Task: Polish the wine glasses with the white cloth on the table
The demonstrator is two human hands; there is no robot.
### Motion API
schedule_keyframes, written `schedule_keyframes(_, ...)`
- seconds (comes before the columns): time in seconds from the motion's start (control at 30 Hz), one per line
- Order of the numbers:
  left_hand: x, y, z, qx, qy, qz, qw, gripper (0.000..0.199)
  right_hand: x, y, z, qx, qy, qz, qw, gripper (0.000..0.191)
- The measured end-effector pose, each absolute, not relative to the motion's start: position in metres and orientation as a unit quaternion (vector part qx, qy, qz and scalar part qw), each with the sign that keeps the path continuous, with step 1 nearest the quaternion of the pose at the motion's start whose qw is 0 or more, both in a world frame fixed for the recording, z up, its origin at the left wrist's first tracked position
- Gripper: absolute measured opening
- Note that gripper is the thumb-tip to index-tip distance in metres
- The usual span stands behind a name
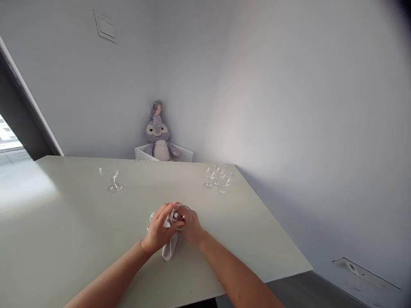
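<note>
Near the front of the table, my two hands meet around a clear stemmed wine glass (185, 209), its round rim tipped up toward me. My left hand (159, 229) is closed on a white cloth (170, 249), with its fingers and thumb against the glass's left side. The cloth's loose end hangs below toward the table. Closed around the glass from the right is my right hand (193, 229), its fingers mostly hidden behind the bowl. The stem and base are largely covered by the hands.
A larger stemmed glass (114, 187) stands alone at the back left of the pale table (80, 231). Three smaller stemmed glasses (222, 182) stand close together at the back right. Behind the table, a plush rabbit (157, 132) sits in a white perforated basket (184, 155) against the wall.
</note>
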State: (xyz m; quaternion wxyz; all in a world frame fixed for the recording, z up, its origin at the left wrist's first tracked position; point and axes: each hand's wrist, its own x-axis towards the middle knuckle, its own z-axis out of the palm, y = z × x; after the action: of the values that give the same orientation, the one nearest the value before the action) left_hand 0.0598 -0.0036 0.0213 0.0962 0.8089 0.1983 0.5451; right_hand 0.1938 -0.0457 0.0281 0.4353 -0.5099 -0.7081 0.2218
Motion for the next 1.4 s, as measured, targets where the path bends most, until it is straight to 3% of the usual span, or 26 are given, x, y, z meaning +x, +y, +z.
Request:
schedule_keyframes(0.23,0.065,-0.006,0.019,0.828,0.268,0.46,0.179,0.068,0.207,-0.029,0.014,-0.564,-0.662,0.161,0.466,0.018)
schedule_keyframes(0.43,0.062,0.007,0.003,0.811,0.397,0.349,0.25,0.05,0.272,-0.002,0.0,-0.706,-0.526,0.114,0.461,0.025)
schedule_keyframes(0.73,0.062,0.009,0.005,0.826,0.41,0.225,0.315,0.038,0.314,0.015,-0.013,-0.747,-0.446,0.137,0.474,0.028)
schedule_keyframes(1.2,0.061,0.011,0.001,0.819,0.407,0.248,0.319,0.036,0.324,0.021,-0.011,-0.732,-0.382,0.191,0.531,0.014)
schedule_keyframes(1.4,0.053,0.026,0.006,0.75,0.426,0.377,0.336,0.029,0.326,0.017,-0.011,-0.728,-0.358,0.183,0.555,0.017)
